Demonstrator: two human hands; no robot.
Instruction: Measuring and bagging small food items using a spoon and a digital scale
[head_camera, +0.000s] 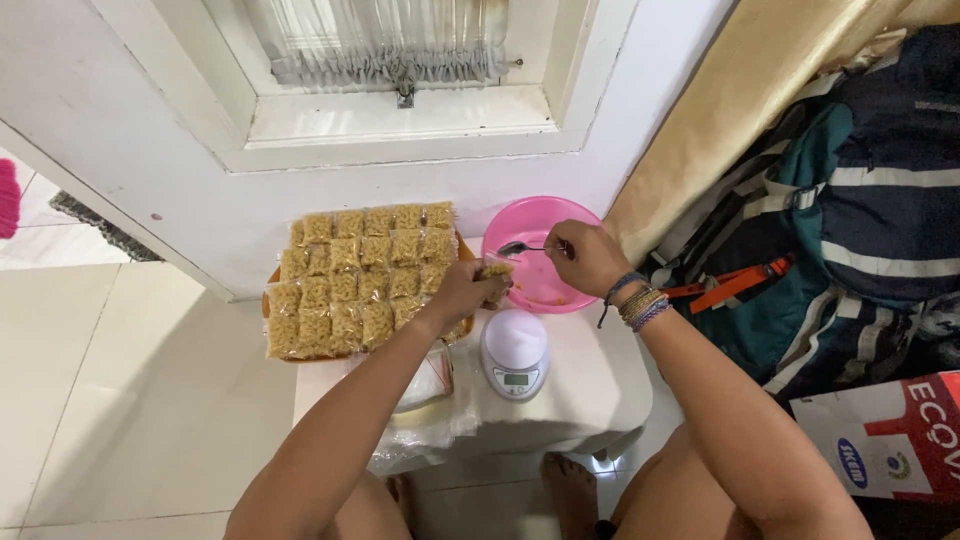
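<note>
Your right hand (588, 257) grips the spoon (530, 247), its long axis pointing left over the pink bowl (540, 225); your left hand (468, 288) pinches 1 snack bag (494, 272) at the bowl's left rim.

The left grip (468, 288) hangs over the near edge of the pink bowl (540, 255), with the right grip (585, 255) and its spoon (525, 247) just beside it, so little room is left between the two. Left of the left grip the tray of packed snack bags (350, 280) fills the desk (590, 385) up to the white door (200, 170). Just below it stands the small white scale (514, 352), with loose plastic bags (425, 400) further left. Right of the right grip a curtain (720, 120) and a heap of bags (850, 220) close that side. Bare desk shows below the right grip, beside the scale.
</note>
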